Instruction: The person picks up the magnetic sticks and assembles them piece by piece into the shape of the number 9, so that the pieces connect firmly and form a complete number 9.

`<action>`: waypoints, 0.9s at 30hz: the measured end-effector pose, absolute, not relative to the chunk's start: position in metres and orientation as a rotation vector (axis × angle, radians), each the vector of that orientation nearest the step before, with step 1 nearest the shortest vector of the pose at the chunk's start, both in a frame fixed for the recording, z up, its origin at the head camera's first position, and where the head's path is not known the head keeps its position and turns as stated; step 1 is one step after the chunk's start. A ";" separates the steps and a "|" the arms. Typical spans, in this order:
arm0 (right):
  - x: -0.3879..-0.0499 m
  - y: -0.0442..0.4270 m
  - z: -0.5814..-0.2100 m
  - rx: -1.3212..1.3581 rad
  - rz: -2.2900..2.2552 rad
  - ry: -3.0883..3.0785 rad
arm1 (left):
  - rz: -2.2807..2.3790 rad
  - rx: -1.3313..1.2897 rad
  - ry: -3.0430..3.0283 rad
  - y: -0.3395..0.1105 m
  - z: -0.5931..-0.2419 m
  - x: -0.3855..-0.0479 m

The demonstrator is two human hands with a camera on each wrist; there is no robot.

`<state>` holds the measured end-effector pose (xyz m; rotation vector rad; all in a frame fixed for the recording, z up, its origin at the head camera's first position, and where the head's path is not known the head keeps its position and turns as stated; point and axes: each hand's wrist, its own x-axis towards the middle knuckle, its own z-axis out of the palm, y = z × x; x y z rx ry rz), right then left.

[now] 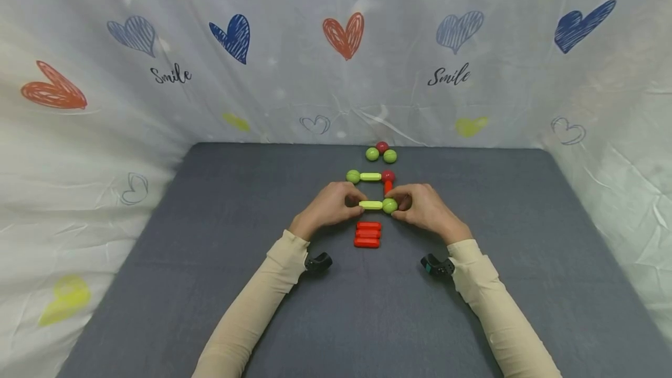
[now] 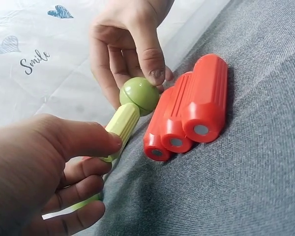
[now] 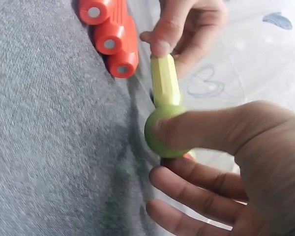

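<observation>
Between thumb and fingers, my left hand [image 1: 334, 204] pinches the free end of a yellow-green ribbed rod [image 1: 371, 205]. The rod's other end touches a green ball [image 1: 389, 206], which my right hand [image 1: 424, 210] holds between thumb and fingers. Just beyond that ball a red rod [image 1: 388, 188] runs up to a red ball [image 1: 388, 175]. From there another yellow-green rod [image 1: 370, 177] leads left to a second green ball [image 1: 353, 177]. In the left wrist view the held rod [image 2: 123, 123] and ball [image 2: 140, 95] meet end to end.
Several red rods [image 1: 368, 234] lie side by side nearer me, with grey discs in their ends. At the back of the grey cloth-covered table [image 1: 236, 203] sit a red ball [image 1: 382, 147] and two green balls [image 1: 372, 154]. A white printed curtain [image 1: 283, 74] hangs behind.
</observation>
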<state>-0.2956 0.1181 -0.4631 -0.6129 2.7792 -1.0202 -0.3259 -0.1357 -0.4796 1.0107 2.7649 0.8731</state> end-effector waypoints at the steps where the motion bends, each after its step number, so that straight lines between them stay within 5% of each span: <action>1: -0.296 0.117 -0.464 -0.614 -1.014 2.782 | 0.874 1.012 2.766 -0.136 -0.480 -0.326; 27: -0.293 0.097 -0.480 -0.645 -0.962 2.993 | 0.934 0.950 2.713 -0.140 -0.476 -0.325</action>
